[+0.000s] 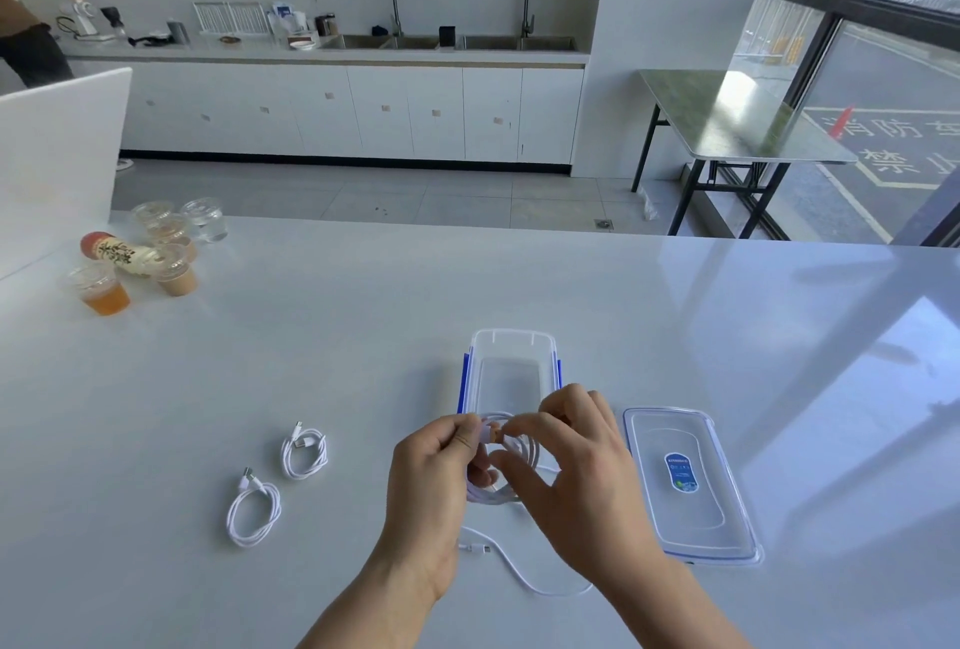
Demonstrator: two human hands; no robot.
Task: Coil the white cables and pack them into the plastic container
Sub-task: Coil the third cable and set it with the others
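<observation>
Holding a looped white cable [525,451] in both hands above the white table [311,362], at the near end of the clear plastic container [511,336]; not being able to tell whether over its rim or just short of it. Gripping the loops with the left hand [441,471], curling its fingers round the bundle and pinching the top between thumb and forefinger. Pinching the same spot with the right hand [576,482], meeting the left fingertips at a small tan piece too small to identify. Trailing the loose tail [524,583] of that cable down onto the table between the two wrists, and ending it in a connector [475,548] lying flat near the left wrist.

Seeing the container standing open beyond the hands, with blue clips along its long sides. Seeing its lid [675,529] lying flat to the right, just beside the right hand and apart from the container, carrying a blue label in the middle.

Noting two more white cables resting on the table well to the left of the hands, already wound into loops: a farther coil [306,440] and a nearer coil [257,487], close together but not touching.

Noting, far off at the left of the table, a cluster of plastic cups [106,292] around a bottle [122,253] lying on its side.
</observation>
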